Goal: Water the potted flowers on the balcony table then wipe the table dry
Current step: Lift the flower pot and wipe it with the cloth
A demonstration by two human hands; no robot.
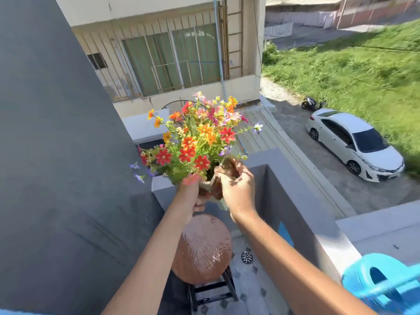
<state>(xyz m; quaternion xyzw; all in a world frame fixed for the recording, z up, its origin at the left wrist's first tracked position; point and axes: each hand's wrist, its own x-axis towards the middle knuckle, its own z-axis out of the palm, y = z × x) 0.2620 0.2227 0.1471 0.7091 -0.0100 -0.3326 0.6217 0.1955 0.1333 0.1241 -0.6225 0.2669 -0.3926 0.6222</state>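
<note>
A pot [216,189] of red, orange, pink and purple flowers [197,139] is held up in the air above a small round brown table [202,248]. My left hand [189,196] grips the pot's left side. My right hand [236,187] grips its right rim and side. The pot is mostly hidden by my hands and leaves. The tabletop shines wet, with water spread over its surface. A blue watering can [384,283] sits on the balcony ledge at the lower right.
A dark grey wall [56,155] fills the left. The grey balcony parapet [295,201] runs along the right of the table. A floor drain [247,257] lies on the tiled floor beside the table. Far below are a white car [354,144] and grass.
</note>
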